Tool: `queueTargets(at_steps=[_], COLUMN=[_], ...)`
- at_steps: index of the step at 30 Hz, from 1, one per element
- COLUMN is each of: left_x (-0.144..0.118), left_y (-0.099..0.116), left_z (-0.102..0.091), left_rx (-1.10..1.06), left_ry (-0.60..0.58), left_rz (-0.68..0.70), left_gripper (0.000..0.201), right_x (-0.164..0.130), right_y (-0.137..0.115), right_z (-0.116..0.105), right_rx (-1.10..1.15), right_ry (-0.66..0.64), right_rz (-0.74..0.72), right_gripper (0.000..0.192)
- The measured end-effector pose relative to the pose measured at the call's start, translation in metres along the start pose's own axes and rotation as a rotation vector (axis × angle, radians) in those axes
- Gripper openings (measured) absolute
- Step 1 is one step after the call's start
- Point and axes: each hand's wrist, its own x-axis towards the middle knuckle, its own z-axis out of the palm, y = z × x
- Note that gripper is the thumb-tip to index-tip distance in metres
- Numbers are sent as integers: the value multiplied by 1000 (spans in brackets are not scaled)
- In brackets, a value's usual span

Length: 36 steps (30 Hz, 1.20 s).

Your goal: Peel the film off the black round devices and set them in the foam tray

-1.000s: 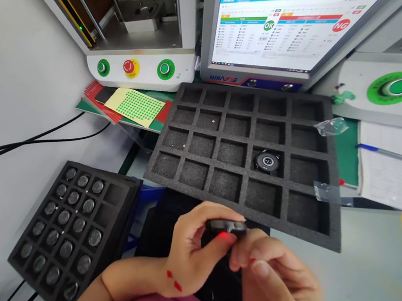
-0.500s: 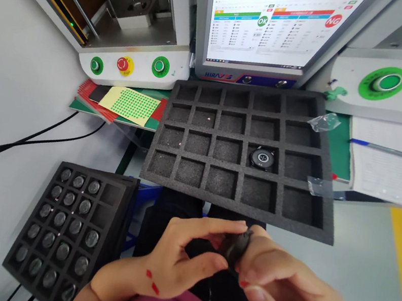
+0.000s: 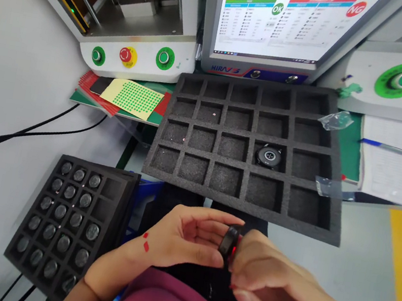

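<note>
My left hand [image 3: 175,236] grips a black watch body [image 3: 227,242] edge-on between thumb and fingers, low in front of my lap. Close against its right side, my right hand [image 3: 282,287] has thumb and forefinger pinched on a small red piece [image 3: 232,286]. A red glow shows at the watch's right side, partly behind my fingers. Two red stickers [image 3: 146,242] are stuck to my left wrist. Beyond my hands, a second round watch [image 3: 269,156] lies back up in a pocket of the black foam tray [image 3: 240,203].
A stacked foam tray [image 3: 105,216] with several round watches stands low at left. Behind are a monitor [image 3: 211,18] showing OK and NG, and a button panel [image 3: 142,61]. Green dot stickers [image 3: 136,98] lie left; papers and a pen [image 3: 397,151] lie right. Clear tape [image 3: 329,187] hangs over the tray's edge.
The watch in my left hand has turned more edge-on and moved slightly left, with a red glow now showing. My right hand stays close beside it. The view has shifted slightly.
</note>
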Motion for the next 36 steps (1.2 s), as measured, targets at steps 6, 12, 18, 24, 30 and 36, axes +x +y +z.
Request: queueTargets(at_steps=[6,12,18,24,30,36], left_x=[-6,-8,-9,-7,-5,-4], left_y=[2,6,10,6,5,7], left_z=[7,10,11,10,10,10], left_rx=[86,219,348,350,313,333], left_ry=[-9,14,12,-15,-13,42], left_rz=[68,120,201,219,240,279], left_gripper=[45,46,53,59,58,55], right_x=[-15,-21,-22,-22,-24,-25], right_y=[-3,-4,1,-2,-4,0], right_z=[2,-5,-4,-3,-1,2], right_rx=[39,220,251,327,379,357], right_ry=[163,78,96,133,184,191], right_rz=[235,413,483,548,617,555], right_gripper=[14,15,14,16,13,11])
